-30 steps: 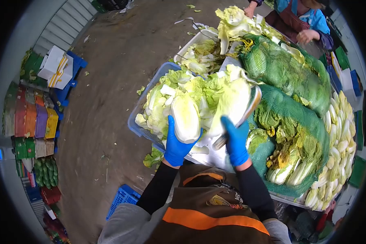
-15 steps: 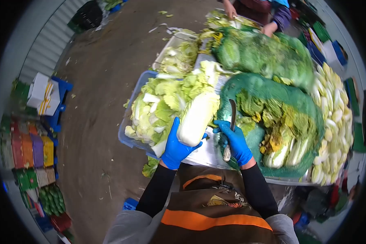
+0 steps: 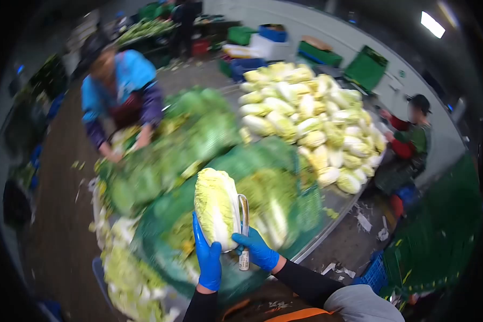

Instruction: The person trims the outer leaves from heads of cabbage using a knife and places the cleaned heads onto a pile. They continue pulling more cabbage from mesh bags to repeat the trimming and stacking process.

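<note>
A trimmed napa cabbage [image 3: 216,206] stands upright in front of me, pale yellow-green leaves up and white base down. My left hand [image 3: 209,262], in a blue glove, grips it along its left side and base. In my gloved right hand [image 3: 259,248] is a knife [image 3: 244,217] with a curved blade pointing up and a pale handle below; the fingers wrap round it close against the cabbage's right side. Beneath both hands lies a green mesh sack [image 3: 161,236] spread open, with untrimmed cabbages [image 3: 276,217] in it.
Trimmed cabbages [image 3: 306,115] are piled at the table's far right. Another full mesh sack [image 3: 172,155] lies at the left, where a co-worker [image 3: 121,91] bends over leaves. Loose leaves [image 3: 126,279] fill a crate at lower left. A second person [image 3: 413,134] is beyond the right edge.
My view has swung to the right towards the pile. The cabbage and knife have moved from beside the leaf crate to over the mesh sack, and the knife is now against the cabbage's side.
</note>
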A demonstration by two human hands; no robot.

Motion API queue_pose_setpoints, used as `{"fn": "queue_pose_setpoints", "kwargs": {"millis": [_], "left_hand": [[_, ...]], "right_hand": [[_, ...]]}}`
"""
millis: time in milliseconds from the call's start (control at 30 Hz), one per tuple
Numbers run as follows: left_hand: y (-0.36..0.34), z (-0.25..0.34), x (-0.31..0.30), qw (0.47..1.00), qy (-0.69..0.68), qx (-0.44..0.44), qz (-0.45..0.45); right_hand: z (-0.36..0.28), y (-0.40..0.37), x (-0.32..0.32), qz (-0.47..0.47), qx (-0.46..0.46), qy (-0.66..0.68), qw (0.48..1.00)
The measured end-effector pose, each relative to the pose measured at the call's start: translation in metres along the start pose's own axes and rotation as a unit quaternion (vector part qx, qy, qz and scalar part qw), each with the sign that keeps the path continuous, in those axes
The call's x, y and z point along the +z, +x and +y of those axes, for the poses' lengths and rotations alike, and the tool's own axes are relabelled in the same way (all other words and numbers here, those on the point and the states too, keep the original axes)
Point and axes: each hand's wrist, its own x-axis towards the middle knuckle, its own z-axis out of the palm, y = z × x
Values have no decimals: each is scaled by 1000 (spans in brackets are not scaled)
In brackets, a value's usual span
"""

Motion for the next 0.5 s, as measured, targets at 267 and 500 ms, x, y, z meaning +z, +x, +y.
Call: {"fn": "queue_pose_setpoints", "kwargs": {"millis": [267,500], "left_hand": [[83,-61,150,984,34,-150,-93],[86,-123,149,967,137,-176,122]], "right_hand": [[-194,60,-228,209,-98,160,960],[-380,176,-432,260,-218,89,936]]}}
